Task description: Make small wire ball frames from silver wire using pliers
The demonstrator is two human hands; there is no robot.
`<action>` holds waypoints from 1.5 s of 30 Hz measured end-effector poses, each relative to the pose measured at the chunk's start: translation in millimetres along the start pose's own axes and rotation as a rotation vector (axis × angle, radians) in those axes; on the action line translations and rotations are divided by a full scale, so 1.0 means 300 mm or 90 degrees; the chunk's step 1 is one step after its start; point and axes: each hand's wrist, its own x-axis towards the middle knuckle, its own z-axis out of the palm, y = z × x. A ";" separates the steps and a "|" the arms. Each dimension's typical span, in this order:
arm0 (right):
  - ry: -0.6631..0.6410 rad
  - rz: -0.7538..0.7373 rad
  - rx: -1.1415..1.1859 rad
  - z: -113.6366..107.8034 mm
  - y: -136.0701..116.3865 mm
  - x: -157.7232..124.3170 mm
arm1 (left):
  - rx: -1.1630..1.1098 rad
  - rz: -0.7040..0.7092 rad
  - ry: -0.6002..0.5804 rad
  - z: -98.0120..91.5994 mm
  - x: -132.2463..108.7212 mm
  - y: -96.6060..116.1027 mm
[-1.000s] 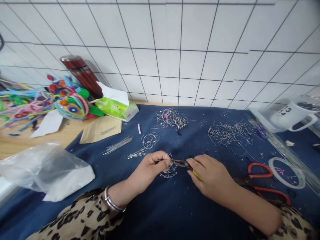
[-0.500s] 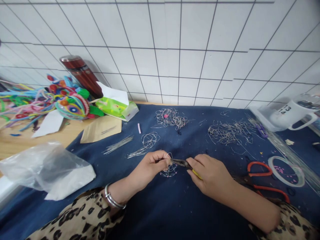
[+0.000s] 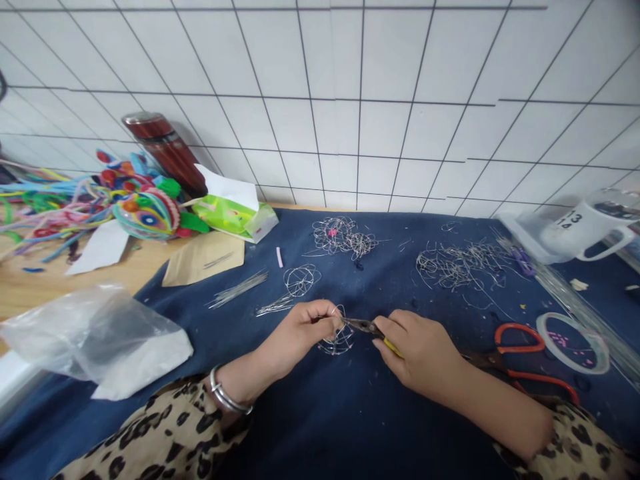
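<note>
With clock directions taken from the wire frame [image 3: 335, 345], it is held just above the blue cloth [image 3: 350, 420], small pink beads visible on it. It is pinched between the closed thumb and fingertips of the left hand [image 3: 320, 327]. The pliers [image 3: 366, 326] are gripped by the curled fingers of the right hand [image 3: 417, 343], their nose being brought against the wire at the left fingertips.

At 9 o'clock, something white is partly covered by a clear plastic bag [image 3: 95, 327]. At 3 o'clock, orange-handled scissors [image 3: 520, 349] are laid, and just beyond, pink beads [image 3: 560, 340] are contained in a round dish [image 3: 604, 353]. A second wire ball [image 3: 301, 280] is seen at 11 o'clock; loose wire is tangled at 12 and 2.

At 2 o'clock, "13" and "14" are printed on a white mug [image 3: 595, 230], placed by a clear tray [image 3: 523, 237]. At 10 to 11, the print on a green tissue packet [image 3: 225, 217] cannot be read; beyond it a red flask [image 3: 173, 153] is set on the bare wooden tabletop [image 3: 143, 267]. The far side is closed off by a white wall [image 3: 390, 73] marked in dark-lined rectangles.
</note>
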 end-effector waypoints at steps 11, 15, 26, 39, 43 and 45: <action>-0.028 0.023 0.085 -0.020 -0.001 0.009 | 0.051 -0.006 -0.035 0.004 -0.007 0.000; -0.032 0.022 0.086 -0.019 -0.006 0.009 | 0.048 -0.016 -0.034 0.007 -0.006 0.000; -0.021 0.052 0.160 0.004 0.004 0.005 | 0.002 -0.014 0.001 0.014 -0.004 0.003; -0.102 0.112 0.300 -0.015 -0.003 0.024 | -0.019 -0.015 0.036 0.017 -0.002 -0.004; -0.109 0.129 0.334 -0.012 -0.008 0.025 | -0.036 -0.013 0.031 0.017 -0.002 -0.005; -0.109 0.140 0.353 -0.012 -0.013 0.025 | -0.045 -0.017 0.031 0.017 -0.002 -0.006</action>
